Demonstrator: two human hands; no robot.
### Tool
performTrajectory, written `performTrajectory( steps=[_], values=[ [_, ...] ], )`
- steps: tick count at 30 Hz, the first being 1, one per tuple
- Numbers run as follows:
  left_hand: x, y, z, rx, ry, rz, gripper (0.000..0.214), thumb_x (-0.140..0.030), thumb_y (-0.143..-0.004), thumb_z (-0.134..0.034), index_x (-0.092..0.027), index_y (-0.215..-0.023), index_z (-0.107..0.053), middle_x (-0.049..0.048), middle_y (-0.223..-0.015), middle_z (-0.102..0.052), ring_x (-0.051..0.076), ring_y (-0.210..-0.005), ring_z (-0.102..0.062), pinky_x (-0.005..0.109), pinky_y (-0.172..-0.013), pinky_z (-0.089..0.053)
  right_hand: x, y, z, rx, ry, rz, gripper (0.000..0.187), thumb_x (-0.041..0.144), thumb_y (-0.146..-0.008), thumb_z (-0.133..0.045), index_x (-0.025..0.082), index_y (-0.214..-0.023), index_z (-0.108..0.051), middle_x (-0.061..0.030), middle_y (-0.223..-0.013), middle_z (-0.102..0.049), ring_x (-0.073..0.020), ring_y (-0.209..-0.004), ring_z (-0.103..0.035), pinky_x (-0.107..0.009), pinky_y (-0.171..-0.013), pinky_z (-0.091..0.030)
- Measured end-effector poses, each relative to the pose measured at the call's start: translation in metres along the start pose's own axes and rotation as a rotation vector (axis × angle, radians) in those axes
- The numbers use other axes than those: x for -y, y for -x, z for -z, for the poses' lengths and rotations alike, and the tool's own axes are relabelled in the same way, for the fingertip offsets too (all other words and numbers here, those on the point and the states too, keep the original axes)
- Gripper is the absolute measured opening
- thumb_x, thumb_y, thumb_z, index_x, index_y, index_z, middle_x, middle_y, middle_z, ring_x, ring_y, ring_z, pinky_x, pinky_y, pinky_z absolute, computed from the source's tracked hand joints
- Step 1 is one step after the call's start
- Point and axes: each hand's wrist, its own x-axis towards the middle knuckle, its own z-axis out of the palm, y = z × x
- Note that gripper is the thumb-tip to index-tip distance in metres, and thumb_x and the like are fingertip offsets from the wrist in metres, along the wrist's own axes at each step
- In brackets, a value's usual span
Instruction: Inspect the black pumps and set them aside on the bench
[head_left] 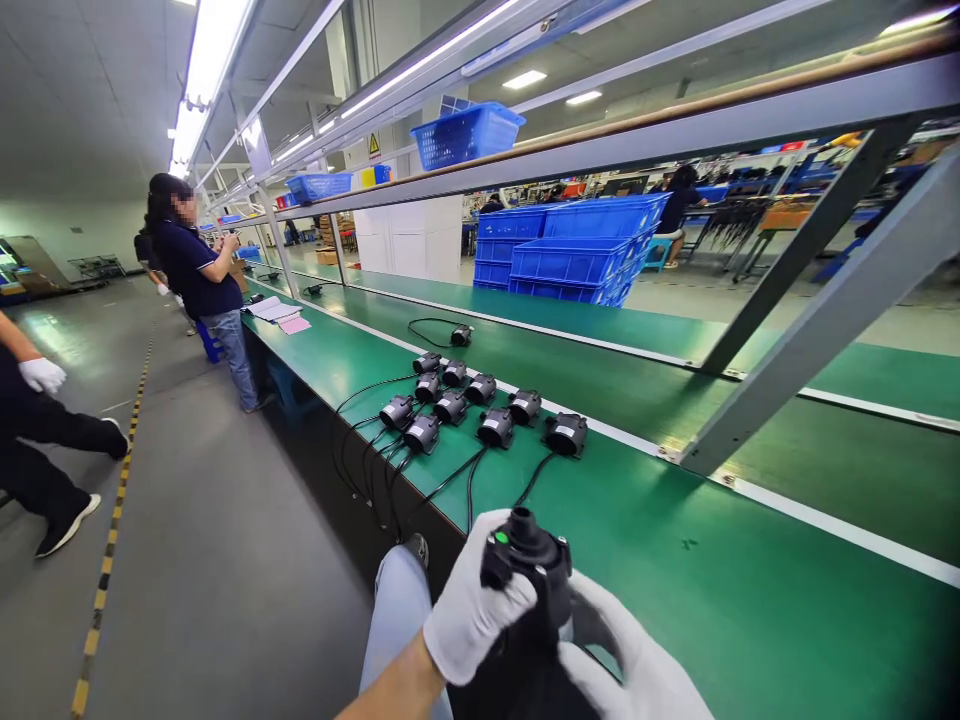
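Observation:
A black pump-like part (pixel 529 575) with a round top port and a small green dot sits in both my white-gloved hands, just above the near edge of the green bench (pixel 675 560). My left hand (pixel 469 605) wraps its left side, fingers closed round it. From the right and below, my right hand (pixel 630 660) cups it. Further along the bench, several identical black parts (pixel 480 405) lie in rows, their black cables hanging over the front edge. One more (pixel 460 335) lies alone on the belt behind them.
A grey steel frame post (pixel 810 330) slants down onto the bench at the right. Blue crates (pixel 574 250) are stacked beyond the belt; blue baskets (pixel 465 133) sit on the overhead shelf. A person in dark blue (pixel 199 280) stands at the bench's far end. Another gloved person (pixel 37 420) is at left.

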Motion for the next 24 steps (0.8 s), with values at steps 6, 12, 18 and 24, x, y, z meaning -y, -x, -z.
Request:
performTrajectory(
  steps=[6,12,18,24],
  values=[
    [0.003,0.009,-0.006,0.035,-0.571,-0.414,0.080,-0.037,-0.065,-0.085,-0.023,-0.135,-0.048,0.0096,-0.117,-0.061,0.028,-0.105,-0.057,0.044,-0.100,-0.047,0.015,-0.026,-0.025,-0.113,-0.033,0.138,0.050,0.041,-0.081,-0.070,0.026,-0.129,-0.067,-0.0096,-0.130,-0.072,-0.0338,-0.115,-0.071,-0.047,-0.101,-0.061],
    [-0.034,0.005,0.013,0.353,-0.424,-0.237,0.099,-0.064,-0.059,-0.087,-0.021,-0.140,-0.048,0.0125,-0.130,-0.056,0.034,-0.119,-0.057,0.048,-0.106,-0.046,0.032,-0.022,-0.011,-0.090,-0.004,0.183,0.057,0.039,-0.078,-0.074,0.021,-0.132,-0.064,-0.0135,-0.131,-0.071,-0.0326,-0.117,-0.070,-0.045,-0.104,-0.058],
    [-0.031,0.011,0.012,0.259,-0.242,-0.073,0.047,-0.054,-0.093,-0.063,-0.025,-0.130,-0.055,0.0086,-0.130,-0.057,0.027,-0.122,-0.056,0.046,-0.110,-0.043,0.022,-0.022,-0.008,-0.069,-0.003,0.283,0.058,0.033,-0.073,-0.068,0.023,-0.130,-0.063,-0.0109,-0.126,-0.074,-0.0302,-0.113,-0.073,-0.041,-0.097,-0.062],
    [0.015,0.016,0.014,0.151,-0.133,-0.038,0.076,-0.070,-0.080,-0.071,-0.025,-0.137,-0.048,0.0089,-0.130,-0.054,0.028,-0.122,-0.054,0.047,-0.111,-0.042,0.019,-0.023,-0.008,-0.104,0.068,0.275,0.056,0.033,-0.070,-0.067,0.021,-0.125,-0.065,-0.0111,-0.121,-0.076,-0.0303,-0.107,-0.075,-0.040,-0.094,-0.063]
  ],
)
